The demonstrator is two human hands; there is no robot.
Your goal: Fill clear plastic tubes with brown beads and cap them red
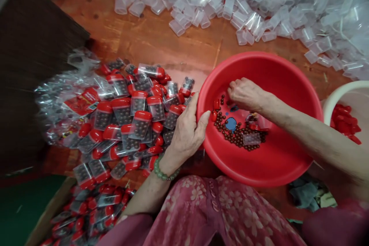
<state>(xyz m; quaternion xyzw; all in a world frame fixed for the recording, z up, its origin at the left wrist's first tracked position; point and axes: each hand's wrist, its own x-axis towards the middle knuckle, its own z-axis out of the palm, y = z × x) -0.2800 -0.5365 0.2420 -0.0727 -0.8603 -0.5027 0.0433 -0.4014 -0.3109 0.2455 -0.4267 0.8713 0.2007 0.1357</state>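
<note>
A red plastic basin [288, 153] sits before my lap, with brown beads [239, 138] gathered in its lower left part. A clear open tube [251, 139] and a few red caps [216, 103] lie among the beads. My left hand [187, 130], with a green bead bracelet at the wrist, grips the basin's left rim, its thumb over the edge and its fingers along the outside. Over the basin's upper left inside, my right hand [245, 92] is closed with curled fingers. Whatever it may hold is hidden.
Capped bottles [140, 125] full of dark beads pile up on my left beside crinkled clear plastic bags [60, 100]. More fill a box [86, 211] at lower left. Empty clear tubes [227, 4] spread across the back. A white tub [331, 100] with red caps stands right.
</note>
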